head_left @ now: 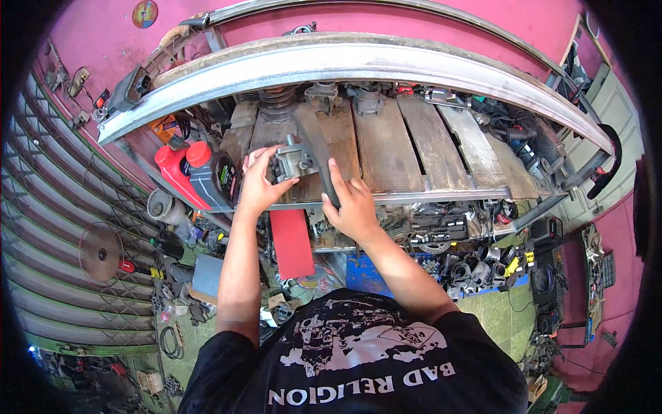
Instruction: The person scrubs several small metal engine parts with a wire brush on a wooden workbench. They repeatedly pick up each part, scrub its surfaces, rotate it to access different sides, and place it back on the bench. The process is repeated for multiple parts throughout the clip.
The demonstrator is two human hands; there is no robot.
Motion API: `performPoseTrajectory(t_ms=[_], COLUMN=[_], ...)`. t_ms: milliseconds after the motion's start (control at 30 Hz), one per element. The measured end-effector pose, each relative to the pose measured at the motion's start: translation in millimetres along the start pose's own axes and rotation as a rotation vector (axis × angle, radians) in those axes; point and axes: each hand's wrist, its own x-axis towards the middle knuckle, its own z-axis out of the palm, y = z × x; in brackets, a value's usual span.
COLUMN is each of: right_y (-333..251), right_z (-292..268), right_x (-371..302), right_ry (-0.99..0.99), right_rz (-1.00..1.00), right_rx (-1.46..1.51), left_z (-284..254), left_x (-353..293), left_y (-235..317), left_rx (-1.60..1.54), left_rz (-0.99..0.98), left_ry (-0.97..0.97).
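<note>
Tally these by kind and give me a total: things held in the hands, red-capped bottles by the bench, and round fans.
Held things: 2 (grey metal part in the left hand; long dark bar in the right hand)
Red-capped bottles: 2 (red bottle; dark grey bottle)
Round fan: 1
Total: 5

Worktop [389, 152]: one; at its front edge, two grips, one left grip [262, 181], one right grip [353, 207]; there too, one grey metal casting [295, 162], one dark elongated tool [318, 145]; along worktop's back, one finned cylinder [278, 103], two castings [369, 102]; left of worktop, two bottles [215, 181], two red caps [199, 153], one round fan [102, 254]; below worktop, one red panel [292, 245]; lower right of worktop, loose metal parts [472, 272], too crowded to count
</note>
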Motion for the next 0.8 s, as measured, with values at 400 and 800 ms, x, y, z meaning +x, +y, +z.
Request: performPoseTrajectory(t_ms=[400,800], right_y=[-1,-19], right_z=[-8,-25], right_x=[-13,-72], right_ry=[-0.044,-0.181], right_rz=[-0.025,0.172], right_rx=[-0.011,0.140], left_z=[1,0], left_x=[5,-2], left_y=[-11,-6], left_rx=[0.005,-0.022], left_rz=[-0.013,-0.117], left_ry=[-0.019,-0.035])
